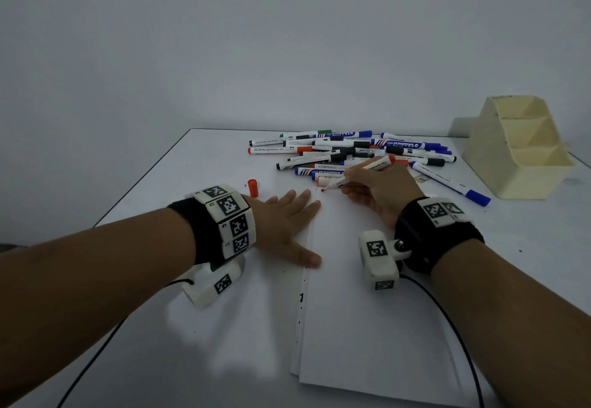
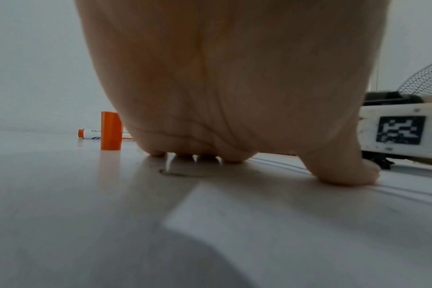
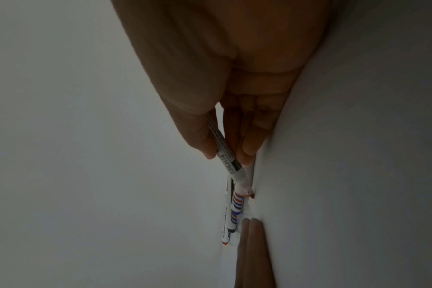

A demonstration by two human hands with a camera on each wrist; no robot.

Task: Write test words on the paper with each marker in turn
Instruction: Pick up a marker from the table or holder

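My right hand (image 1: pixel 377 190) pinches the uncapped white-barrelled whiteboard marker with the orange-red tip (image 1: pixel 355 175) in a writing grip, thumb and fingers curled round the barrel low down near the nib, so I judge I can steer the strokes closely; its tip sits at the top left corner of the white stack of paper sheets (image 1: pixel 367 327), where a first word would naturally start. My left hand (image 1: pixel 284 225) lies flat and spread, fingers straight, pressing on the left edge of that stack, I think to keep the loose sheets from sliding under the nib. The small orange plastic cap (image 1: pixel 252 187) stands upright on the white table (image 1: pixel 160 343) just beyond my left hand, out of the way but near for recapping. The heap of other whiteboard markers, blue, black, red and green capped (image 1: pixel 361 152), lies past the paper within reach for the next turns, with the cream plastic pen holder (image 1: pixel 518 152) off to the right. The head view alone gives this whole layout. The left wrist view shows instead, from table level, my fingertips (image 2: pixel 231 158) and thumb bearing down on the surface and the cap on end. The right wrist view, dim, shows the nib touching or all but touching the sheet; no ink mark is clear to me yet.
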